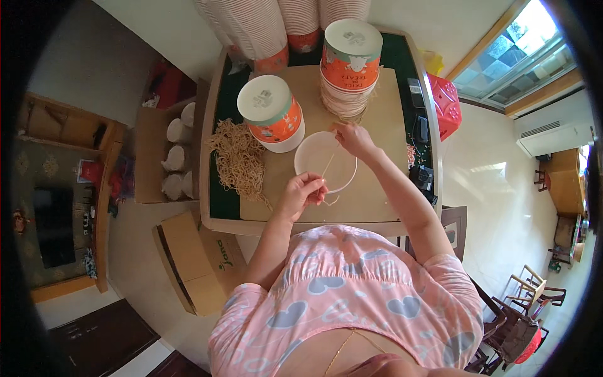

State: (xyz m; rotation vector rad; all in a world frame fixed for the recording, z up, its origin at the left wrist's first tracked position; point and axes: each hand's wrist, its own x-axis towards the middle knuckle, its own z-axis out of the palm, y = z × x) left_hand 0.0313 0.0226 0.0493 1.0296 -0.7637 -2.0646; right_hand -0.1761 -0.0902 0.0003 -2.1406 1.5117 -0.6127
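An open white paper bucket (317,156) stands on the cardboard sheet in front of me, its mouth facing up. My left hand (303,193) is closed in a pinch on a thin beige cord (330,164), at the bucket's near-left rim. A loose tail of the cord curls below those fingers. From there the cord runs across the bucket's mouth toward my right hand (355,139), which is closed at the far-right rim. The right fingertips are partly hidden. A heap of beige cords (239,157) lies to the left, beside an upside-down orange-and-white paper bucket stack (267,110).
Behind the right hand rises an upside-down bucket stack (352,63) with cords round its lower part. Tall nested stacks (251,31) stand at the back. Small black devices (423,179) lie on the right table edge. A carton of white bundles (164,195) is left of the table.
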